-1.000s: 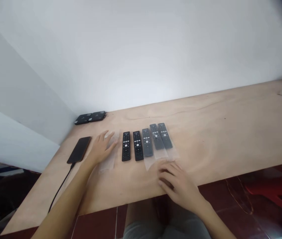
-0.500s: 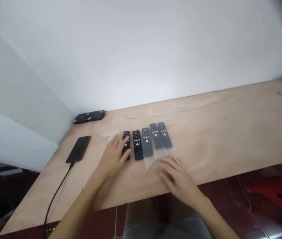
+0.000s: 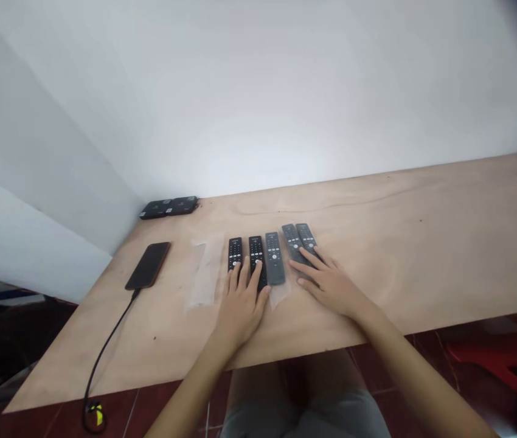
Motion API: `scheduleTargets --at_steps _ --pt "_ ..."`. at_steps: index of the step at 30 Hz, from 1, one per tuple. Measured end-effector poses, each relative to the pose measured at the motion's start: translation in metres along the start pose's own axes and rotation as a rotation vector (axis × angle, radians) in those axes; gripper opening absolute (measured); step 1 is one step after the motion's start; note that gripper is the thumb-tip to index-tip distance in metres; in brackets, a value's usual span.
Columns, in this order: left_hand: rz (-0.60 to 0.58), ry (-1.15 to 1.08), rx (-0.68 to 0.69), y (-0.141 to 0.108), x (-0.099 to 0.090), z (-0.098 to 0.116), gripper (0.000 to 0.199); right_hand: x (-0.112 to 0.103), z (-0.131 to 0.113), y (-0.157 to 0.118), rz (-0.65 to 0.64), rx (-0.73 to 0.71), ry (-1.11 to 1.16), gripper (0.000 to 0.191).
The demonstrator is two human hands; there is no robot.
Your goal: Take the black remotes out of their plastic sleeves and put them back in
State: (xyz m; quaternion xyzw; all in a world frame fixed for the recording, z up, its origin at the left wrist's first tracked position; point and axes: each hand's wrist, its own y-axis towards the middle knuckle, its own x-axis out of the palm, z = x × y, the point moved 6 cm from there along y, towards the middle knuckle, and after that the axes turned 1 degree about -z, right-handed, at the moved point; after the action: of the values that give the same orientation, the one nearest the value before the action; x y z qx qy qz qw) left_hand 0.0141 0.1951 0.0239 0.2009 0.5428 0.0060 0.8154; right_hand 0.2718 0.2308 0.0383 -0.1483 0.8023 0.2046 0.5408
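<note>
Several black remote controls lie side by side on the wooden table. My left hand (image 3: 241, 304) rests with fingers spread over the lower ends of the leftmost remote (image 3: 235, 248) and the second remote (image 3: 255, 246). A third remote (image 3: 274, 258), greyish under a clear plastic sleeve, lies untouched in the middle. My right hand (image 3: 329, 283) has its fingers stretched over the lower parts of the two sleeved remotes at the right, the fourth remote (image 3: 291, 235) and the rightmost remote (image 3: 305, 233). Left of the row lies an empty clear plastic sleeve (image 3: 206, 271), flat on the wood.
A phone (image 3: 148, 266) with a black cable (image 3: 107, 340) plugged in lies at the left. Two flat black boxes (image 3: 156, 209) (image 3: 182, 205) sit by the wall at the back left. The wooden table's (image 3: 423, 261) front edge runs before my lap; a red stool (image 3: 491, 359) stands below right.
My left hand has moved right, from beside the leftmost remote onto the first two, uncovering the sleeve. My right hand has moved up onto the two rightmost remotes. The view has shifted slightly.
</note>
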Motion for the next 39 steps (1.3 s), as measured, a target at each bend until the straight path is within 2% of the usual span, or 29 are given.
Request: scheduleTargets --at_steps 5,10,13,17,22,26,31,36,39 --pt "-0.038 0.047 -0.009 0.007 0.007 0.003 0.07 -0.001 0.014 -0.007 -0.001 0.004 -0.007 0.052" --pt "-0.062 0.08 -0.012 0.011 0.004 0.008 0.069 -0.003 0.015 -0.008 0.029 -0.015 -0.045 0.057" --pt "-0.032 0.058 0.005 0.009 -0.003 0.01 0.069 -0.007 0.004 -0.011 0.092 -0.031 -0.08 0.054" --pt "0.009 0.006 0.035 0.007 -0.01 0.013 0.061 -0.006 -0.024 -0.01 0.169 -0.085 -0.096 0.049" --pt "0.039 -0.036 0.069 0.007 -0.016 0.017 0.047 0.008 -0.053 -0.008 0.155 -0.183 -0.068 0.047" --pt "0.044 -0.05 0.073 0.009 -0.018 0.017 0.041 0.011 -0.057 -0.015 0.172 -0.162 -0.038 0.043" --pt "0.055 -0.104 0.068 0.01 -0.022 0.014 0.034 0.004 -0.063 -0.037 0.226 -0.158 -0.048 0.038" --pt "0.049 -0.162 0.091 0.008 -0.03 0.017 0.033 -0.011 -0.065 -0.056 0.368 -0.103 0.038 0.014" --pt "0.042 -0.164 0.137 0.008 -0.034 0.026 0.033 -0.015 -0.063 -0.059 0.442 -0.032 0.079 0.026"
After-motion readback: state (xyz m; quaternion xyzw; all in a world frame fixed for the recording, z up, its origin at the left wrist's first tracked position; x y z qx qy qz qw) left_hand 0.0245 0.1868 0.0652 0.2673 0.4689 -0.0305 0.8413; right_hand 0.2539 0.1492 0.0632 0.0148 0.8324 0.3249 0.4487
